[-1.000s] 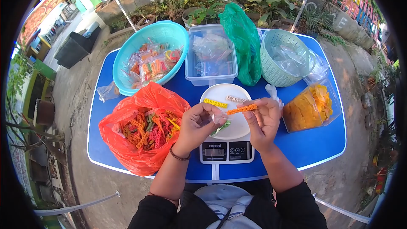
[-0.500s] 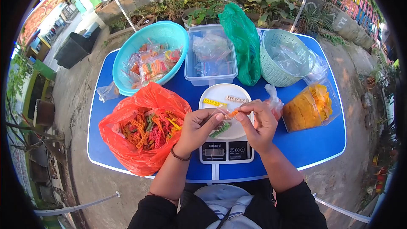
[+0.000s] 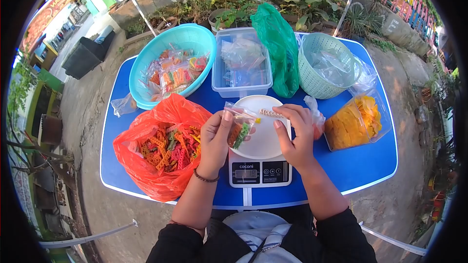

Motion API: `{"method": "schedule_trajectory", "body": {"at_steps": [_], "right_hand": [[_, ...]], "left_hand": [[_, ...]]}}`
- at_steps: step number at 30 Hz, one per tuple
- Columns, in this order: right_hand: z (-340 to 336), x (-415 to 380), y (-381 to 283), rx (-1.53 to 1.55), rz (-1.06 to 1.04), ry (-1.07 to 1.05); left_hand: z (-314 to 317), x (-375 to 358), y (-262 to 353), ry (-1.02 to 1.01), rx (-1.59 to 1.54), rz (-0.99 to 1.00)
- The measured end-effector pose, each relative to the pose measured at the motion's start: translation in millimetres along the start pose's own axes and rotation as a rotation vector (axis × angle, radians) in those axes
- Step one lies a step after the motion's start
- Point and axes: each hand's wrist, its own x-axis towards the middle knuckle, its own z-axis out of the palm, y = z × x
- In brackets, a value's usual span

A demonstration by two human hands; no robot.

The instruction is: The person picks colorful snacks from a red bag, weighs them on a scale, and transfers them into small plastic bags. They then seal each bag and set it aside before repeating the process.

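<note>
A small clear zip bag (image 3: 240,129) with green and orange cracker pieces inside is held upright in my left hand (image 3: 216,136), between thumb and fingers. My right hand (image 3: 296,136) hovers over the white plate (image 3: 263,147) of a kitchen scale (image 3: 261,173), thumb and index finger apart. Its index fingertip is right at the end of a pale ridged cracker (image 3: 269,113) on the plate. The end of a yellow cracker (image 3: 258,121) shows just beside the bag, the rest hidden behind it.
A red plastic bag (image 3: 146,178) of colourful crackers stands at left. Behind are a turquoise basin (image 3: 207,75) with filled packets, a clear box (image 3: 243,90) of bags, a green plastic bag (image 3: 278,44) and a pale basket (image 3: 324,83). At right stands a container of orange chips (image 3: 348,126).
My hands have moved apart. The left has brought the zip bag up to the left, now with an orange piece in it; the right has let go and reached toward the pale cracker.
</note>
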Motion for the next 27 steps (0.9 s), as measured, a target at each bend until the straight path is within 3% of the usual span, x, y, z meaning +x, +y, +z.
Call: {"method": "schedule_trajectory", "body": {"at_steps": [3, 6, 12, 18, 24, 27], "right_hand": [[4, -2, 7, -0.266, 0.01, -0.13], [8, -1, -2, -0.415, -0.079, -0.144], [6, -3, -1, -0.357, -0.185, -0.21], [5, -5, -1, -0.333, -0.109, -0.243], [8, -1, 8, -0.177, -0.121, -0.157], [8, -2, 7, 0.015, 0.007, -0.004]], "left_hand": [[-6, 5, -1, 0.01, -0.272, -0.061], [-5, 6, -1, 0.01, -0.232, -0.066], [-8, 5, -3, -0.003, -0.226, -0.047], [-4, 5, 1, 0.012, -0.209, -0.012], [-1, 1, -5, 0.037, -0.04, 0.059], [3, -3, 1, 0.028, 0.015, 0.094]]}}
